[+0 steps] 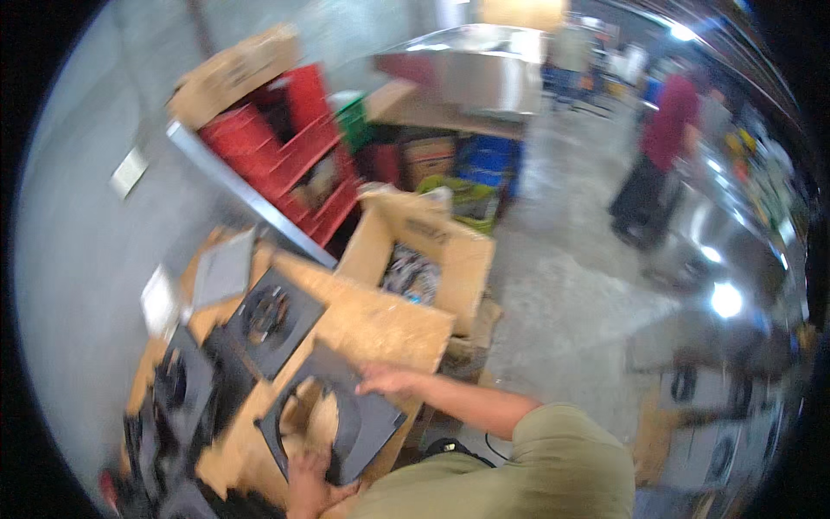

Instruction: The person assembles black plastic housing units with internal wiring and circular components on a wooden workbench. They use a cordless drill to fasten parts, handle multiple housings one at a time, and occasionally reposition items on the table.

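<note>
A dark grey square panel with a large round hole (373, 424) lies over the wooden table, and the wood shows through the opening. My right hand (387, 381) grips its far right edge, fingers closed on the rim. At the near left edge my left hand (313, 486) holds the panel, thumb stretched to the right; its fingertips are blurred. Beyond it sits a similar square panel with a black round part (266, 313) in its middle. More dark panels (186, 381) are heaped on the table's left side.
An open cardboard box (467, 268) with small dark pieces stands beyond the wooden table (389, 322). Stacked red crates (298, 164) rise behind, near a shiny metal surface (493, 73). A person in a dark red top (670, 121) stands at the far right.
</note>
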A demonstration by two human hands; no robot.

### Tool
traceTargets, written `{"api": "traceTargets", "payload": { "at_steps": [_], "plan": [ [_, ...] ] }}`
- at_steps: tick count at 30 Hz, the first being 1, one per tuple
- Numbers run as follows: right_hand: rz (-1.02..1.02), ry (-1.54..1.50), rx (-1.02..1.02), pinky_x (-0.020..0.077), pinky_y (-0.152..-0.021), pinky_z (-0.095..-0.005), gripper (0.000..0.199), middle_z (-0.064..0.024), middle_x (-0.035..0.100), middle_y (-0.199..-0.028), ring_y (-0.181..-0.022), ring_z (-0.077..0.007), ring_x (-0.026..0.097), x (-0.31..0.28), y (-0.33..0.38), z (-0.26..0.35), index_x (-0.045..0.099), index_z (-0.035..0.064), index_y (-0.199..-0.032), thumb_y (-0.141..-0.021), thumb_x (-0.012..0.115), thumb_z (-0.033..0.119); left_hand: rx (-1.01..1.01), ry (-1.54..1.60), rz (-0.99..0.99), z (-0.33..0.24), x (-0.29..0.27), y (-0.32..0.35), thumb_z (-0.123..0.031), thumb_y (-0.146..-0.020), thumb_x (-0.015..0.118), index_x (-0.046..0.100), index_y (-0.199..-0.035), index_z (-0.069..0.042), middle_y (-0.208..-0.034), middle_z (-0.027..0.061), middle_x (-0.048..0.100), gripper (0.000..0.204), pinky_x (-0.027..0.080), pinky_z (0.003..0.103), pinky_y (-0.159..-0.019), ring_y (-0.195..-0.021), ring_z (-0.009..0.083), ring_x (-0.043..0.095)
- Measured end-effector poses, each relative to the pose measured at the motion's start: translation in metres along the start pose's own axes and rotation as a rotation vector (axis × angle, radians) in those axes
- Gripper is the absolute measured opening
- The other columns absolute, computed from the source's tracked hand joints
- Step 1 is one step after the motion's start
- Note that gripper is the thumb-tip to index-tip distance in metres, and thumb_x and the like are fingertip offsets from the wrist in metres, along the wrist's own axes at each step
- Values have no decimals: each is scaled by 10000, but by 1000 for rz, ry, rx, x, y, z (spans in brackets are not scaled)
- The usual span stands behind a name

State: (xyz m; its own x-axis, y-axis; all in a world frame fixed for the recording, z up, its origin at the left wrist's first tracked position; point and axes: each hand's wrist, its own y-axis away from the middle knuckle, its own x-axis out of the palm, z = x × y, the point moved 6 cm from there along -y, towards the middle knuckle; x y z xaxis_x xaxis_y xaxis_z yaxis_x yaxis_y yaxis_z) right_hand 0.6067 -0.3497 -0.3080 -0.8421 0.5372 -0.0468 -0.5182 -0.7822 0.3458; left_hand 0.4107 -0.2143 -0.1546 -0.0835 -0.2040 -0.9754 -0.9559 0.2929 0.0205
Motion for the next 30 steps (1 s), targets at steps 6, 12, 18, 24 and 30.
{"api": "traceTargets", "payload": {
  "at_steps": [6, 12, 18, 24, 30],
  "plan": [
    [-256, 80, -55, 478, -934, -392, 591, -199, 642, -1204, -1095, -298, 609, 5, 46, -85, 532, -22, -1337, -820, 670, 228, -16, -69, 21, 23, 118, 5, -493, -670, 789, 552, -1292, 18, -1007, 199, 631, 839, 420, 471, -901, -987, 365, 570],
    [-541, 308, 32, 514, -827, -398, 516, -173, 692, -1050, -945, -287, 661, 3, 115, -115, 590, 16, -1270, -821, 648, 263, -21, -202, -79, 57, 215, 39, -480, -713, 758, 522, -1325, 3, -1078, 217, 605, 815, 383, 494, -952, -1067, 387, 524],
    [-565, 451, 182, 512, -898, -444, 512, -210, 685, -1082, -1036, -361, 650, 25, 163, -150, 606, 45, -1253, -807, 644, 295, -44, -344, -195, 89, 281, 75, -467, -755, 728, 492, -1358, -11, -1148, 234, 579, 792, 346, 517, -1003, -1148, 409, 478],
    [-369, 621, 215, 509, -910, -462, 510, -228, 681, -1090, -1032, -393, 647, 75, 172, -193, 610, 46, -1250, -811, 624, 306, -46, -478, -308, 113, 332, 108, -454, -798, 698, 462, -1392, -25, -1219, 252, 554, 769, 309, 540, -1054, -1229, 432, 432],
    [-306, 695, 262, 504, -903, -474, 504, -242, 680, -1075, -1031, -392, 647, 109, 181, -242, 624, 15, -1216, -794, 613, 292, -135, -397, -454, 83, 274, 117, -444, -723, 735, 484, -1371, -14, -1250, 246, 552, 817, 306, 537, -1084, -1266, 437, 426]
  ]
}}
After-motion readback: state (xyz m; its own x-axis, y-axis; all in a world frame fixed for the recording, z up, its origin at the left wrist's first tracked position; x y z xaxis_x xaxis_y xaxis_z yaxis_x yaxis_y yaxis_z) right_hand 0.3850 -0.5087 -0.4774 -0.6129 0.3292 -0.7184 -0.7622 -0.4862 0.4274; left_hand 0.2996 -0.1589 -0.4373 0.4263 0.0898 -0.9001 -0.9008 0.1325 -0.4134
